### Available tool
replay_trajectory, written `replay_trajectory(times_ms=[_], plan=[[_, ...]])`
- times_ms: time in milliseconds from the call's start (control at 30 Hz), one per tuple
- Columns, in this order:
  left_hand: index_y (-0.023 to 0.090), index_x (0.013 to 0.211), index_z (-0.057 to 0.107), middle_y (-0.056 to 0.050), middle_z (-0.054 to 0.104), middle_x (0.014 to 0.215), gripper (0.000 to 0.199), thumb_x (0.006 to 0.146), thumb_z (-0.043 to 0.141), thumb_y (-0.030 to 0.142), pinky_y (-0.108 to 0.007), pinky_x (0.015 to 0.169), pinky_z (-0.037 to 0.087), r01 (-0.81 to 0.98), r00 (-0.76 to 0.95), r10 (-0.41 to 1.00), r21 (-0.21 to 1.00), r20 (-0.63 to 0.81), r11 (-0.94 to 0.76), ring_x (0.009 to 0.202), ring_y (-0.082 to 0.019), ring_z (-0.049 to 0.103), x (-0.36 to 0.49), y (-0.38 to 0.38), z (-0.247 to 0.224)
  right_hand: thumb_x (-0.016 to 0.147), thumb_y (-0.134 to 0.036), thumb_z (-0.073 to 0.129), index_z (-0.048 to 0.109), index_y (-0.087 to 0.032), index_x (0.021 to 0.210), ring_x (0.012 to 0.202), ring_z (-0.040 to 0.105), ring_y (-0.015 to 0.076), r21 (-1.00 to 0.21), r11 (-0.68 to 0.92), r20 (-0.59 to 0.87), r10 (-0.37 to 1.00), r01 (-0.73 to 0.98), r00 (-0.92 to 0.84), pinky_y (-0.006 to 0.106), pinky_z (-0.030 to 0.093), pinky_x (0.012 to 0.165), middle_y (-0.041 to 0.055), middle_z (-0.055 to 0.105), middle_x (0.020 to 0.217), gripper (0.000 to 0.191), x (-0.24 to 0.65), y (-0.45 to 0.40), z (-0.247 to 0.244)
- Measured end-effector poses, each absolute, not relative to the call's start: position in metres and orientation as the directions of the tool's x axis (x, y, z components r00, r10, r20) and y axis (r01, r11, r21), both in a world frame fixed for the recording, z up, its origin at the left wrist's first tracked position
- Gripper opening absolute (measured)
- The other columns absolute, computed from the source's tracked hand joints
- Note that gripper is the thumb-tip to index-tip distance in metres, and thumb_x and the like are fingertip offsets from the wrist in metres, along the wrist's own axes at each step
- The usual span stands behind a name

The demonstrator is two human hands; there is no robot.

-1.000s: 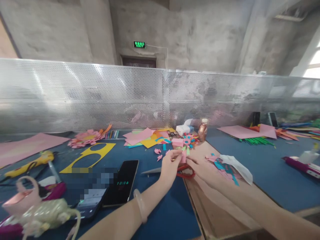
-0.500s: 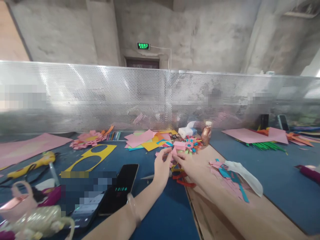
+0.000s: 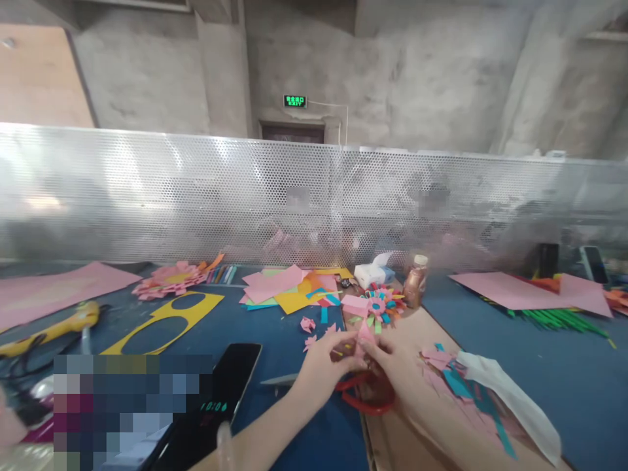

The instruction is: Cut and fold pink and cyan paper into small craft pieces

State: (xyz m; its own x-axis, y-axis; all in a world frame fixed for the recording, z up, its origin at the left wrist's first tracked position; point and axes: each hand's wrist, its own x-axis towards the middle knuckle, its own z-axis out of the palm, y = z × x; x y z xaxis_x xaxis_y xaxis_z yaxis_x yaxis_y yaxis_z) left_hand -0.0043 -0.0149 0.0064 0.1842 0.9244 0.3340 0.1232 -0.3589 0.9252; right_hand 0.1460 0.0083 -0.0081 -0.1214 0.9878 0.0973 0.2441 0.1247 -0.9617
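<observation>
Both hands meet near the middle of the table. My left hand [image 3: 330, 366] and my right hand [image 3: 390, 356] pinch a small folded piece of pink paper [image 3: 365, 332] between their fingertips. Red-handled scissors [image 3: 367, 400] lie just below the fingers, partly covered by them, blade pointing left. Small pink paper pieces [image 3: 308, 324] sit left of the fingertips. Beyond the hands is a multicoloured paper flower [image 3: 377, 305], with a flat pink paper strip [image 3: 354, 305] beside it.
A phone [image 3: 238, 373] and a yellow glue gun [image 3: 73, 322] are on the left. Coloured sheets [image 3: 275, 286], a tissue pack [image 3: 369, 276] and a bottle [image 3: 416, 281] stand behind. Paper scraps [image 3: 456, 379] lie right, near green sticks [image 3: 564, 320]. A perforated metal screen [image 3: 216, 196] runs behind.
The view has shifted, so the table items sit differently in the picture. Both hands are lower, still on the pink paper, and more of the scissors' red handles and the small pink pieces show.
</observation>
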Motion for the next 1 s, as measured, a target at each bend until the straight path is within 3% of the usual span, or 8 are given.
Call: replay_trajectory(times_ms=[133,200,333,467,567,733,867,1000], plan=[[0.016,0.096,0.064,-0.007,0.066,0.088,0.030,0.067,0.062,0.023,-0.028,0.072,0.047,0.168,0.192,0.928,0.921,0.319,-0.351,0.078,-0.019,0.060,-0.003,-0.016,0.004,0.069,-0.049,0.050,0.056,-0.015,0.074,0.056,0.050,0.0125,-0.930,0.144,0.112,0.987,0.338,-0.111,0.021,0.036,0.049,-0.0003,0.058,0.062,0.035,0.148,-0.001,-0.007],[0.015,0.090,0.065,-0.008,0.067,0.088,0.024,0.069,0.060,0.024,-0.028,0.074,0.046,0.119,0.197,0.940,0.944,0.280,-0.306,0.081,-0.020,0.061,-0.003,-0.016,0.004,0.070,-0.048,0.048,0.060,-0.014,0.076,0.057,0.051,0.0142,-0.882,0.131,0.080,0.988,0.453,-0.131,0.023,0.038,0.053,0.0014,0.059,0.062,0.036,0.147,-0.008,0.001],[0.012,0.085,0.066,-0.008,0.068,0.085,0.022,0.067,0.062,0.023,-0.030,0.076,0.046,-0.035,0.246,0.954,0.985,0.170,-0.167,0.082,-0.021,0.061,-0.004,-0.016,0.008,0.068,-0.035,0.046,0.063,-0.015,0.086,0.060,0.053,0.0152,-0.882,0.118,0.013,0.974,0.456,-0.228,0.022,0.040,0.055,0.0011,0.061,0.064,0.031,0.145,-0.016,0.016],[0.013,0.086,0.066,-0.006,0.068,0.085,0.022,0.066,0.061,0.020,-0.030,0.076,0.047,-0.069,0.246,0.965,0.994,0.095,-0.081,0.082,-0.021,0.062,-0.005,-0.015,0.013,0.065,-0.025,0.053,0.063,-0.018,0.069,0.053,0.050,0.0121,-0.834,0.143,-0.006,0.963,0.532,-0.269,0.019,0.036,0.050,-0.0022,0.058,0.057,0.012,0.149,-0.018,0.020],[0.013,0.087,0.066,-0.006,0.068,0.085,0.023,0.066,0.062,0.022,-0.030,0.077,0.046,-0.060,0.272,0.960,0.997,0.065,-0.051,0.083,-0.020,0.061,-0.005,-0.016,0.015,0.072,-0.030,0.052,0.060,-0.019,0.063,0.053,0.051,0.0116,-0.813,0.206,0.015,0.942,0.545,-0.334,0.019,0.035,0.049,-0.0022,0.060,0.058,0.016,0.156,-0.016,0.017],[0.014,0.087,0.064,-0.006,0.067,0.087,0.023,0.068,0.063,0.027,-0.028,0.078,0.044,-0.057,0.299,0.953,0.998,0.048,-0.033,0.085,-0.019,0.060,-0.007,-0.016,0.013,0.078,-0.045,0.045,0.062,-0.021,0.076,0.060,0.053,0.0140,-0.734,0.320,0.108,0.926,0.599,-0.362,0.021,0.038,0.054,-0.0003,0.062,0.066,0.030,0.167,-0.014,0.010],[0.015,0.086,0.063,-0.002,0.066,0.077,0.020,0.071,0.058,0.027,-0.026,0.073,0.044,-0.004,0.206,0.978,1.000,-0.020,0.021,0.077,-0.016,0.059,-0.007,-0.014,0.012,0.080,-0.046,0.042,0.059,-0.023,0.088,0.068,0.055,0.0148,-0.746,0.286,0.094,0.939,0.602,-0.330,0.023,0.039,0.061,-0.0004,0.063,0.076,0.030,0.167,-0.015,0.010],[0.015,0.081,0.061,-0.001,0.064,0.075,0.016,0.074,0.053,0.026,-0.024,0.068,0.043,-0.002,0.206,0.978,0.999,-0.040,0.041,0.072,-0.014,0.057,-0.007,-0.016,0.011,0.082,-0.045,0.037,0.057,-0.023,0.086,0.069,0.056,0.0138,-0.764,0.221,0.042,0.955,0.607,-0.295,0.021,0.039,0.059,-0.0016,0.063,0.077,0.030,0.164,-0.015,0.010]])
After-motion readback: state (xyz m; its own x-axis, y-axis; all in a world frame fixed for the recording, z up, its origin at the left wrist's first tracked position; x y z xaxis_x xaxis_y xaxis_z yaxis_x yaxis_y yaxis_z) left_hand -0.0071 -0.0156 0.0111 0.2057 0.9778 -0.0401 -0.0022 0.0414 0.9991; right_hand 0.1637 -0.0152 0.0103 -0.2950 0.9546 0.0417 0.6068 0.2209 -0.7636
